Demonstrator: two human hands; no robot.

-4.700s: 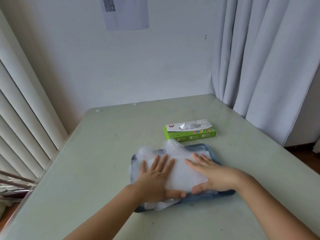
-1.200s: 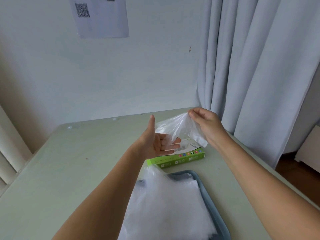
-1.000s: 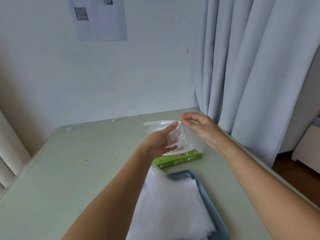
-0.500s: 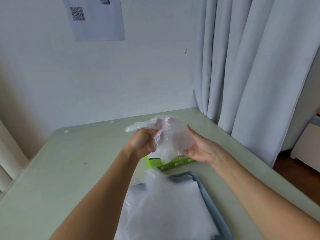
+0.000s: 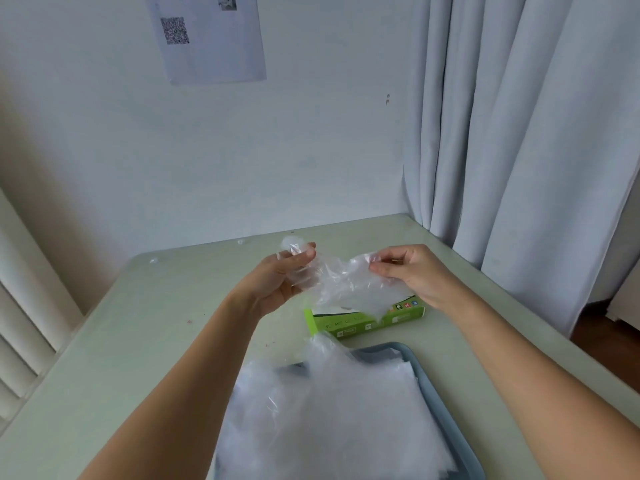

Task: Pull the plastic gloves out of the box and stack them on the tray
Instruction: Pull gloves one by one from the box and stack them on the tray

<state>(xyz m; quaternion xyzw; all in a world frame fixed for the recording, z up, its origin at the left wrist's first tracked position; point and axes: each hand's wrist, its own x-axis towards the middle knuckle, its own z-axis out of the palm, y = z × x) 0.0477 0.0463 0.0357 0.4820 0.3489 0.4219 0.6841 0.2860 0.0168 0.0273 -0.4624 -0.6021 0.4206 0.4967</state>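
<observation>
Holds one clear plastic glove (image 5: 346, 285) in the air right over the green box (image 5: 360, 323), itself lying on the bench (image 5: 156, 323) between the tray (image 5: 427, 375) and the far edge, right of centre. Grips one bunched end in the left hand (image 5: 277, 285), fingers (image 5: 304, 252) curled round the film. Pinches the other end in the right hand (image 5: 415, 275) between thumb and bent fingers (image 5: 384, 270), leaving the middle crumpled and sagging. Nearer, at the near edge of the bench: the blue tray with a stack of gloves (image 5: 329, 420) laid in it, one peak of film sticking up on the stack's far side. By the look of it, almost weightless, limp, thin, slippery and clingy; likely to crease, fold over on itself or lift in a draught rather than break. Probably best taken by a light pinch at two opposite edges, cuff and fingertip end, drawn gently taut, lowered flat onto the stack and smoothed with an open palm. On the box: a white top panel, small coloured squares and pale labels along the green side, lettering too blurred to read, no brand legible. On the sheet of paper (image 5: 207, 36) on the wall: a square code and a small picture at the top edge, no readable words.
</observation>
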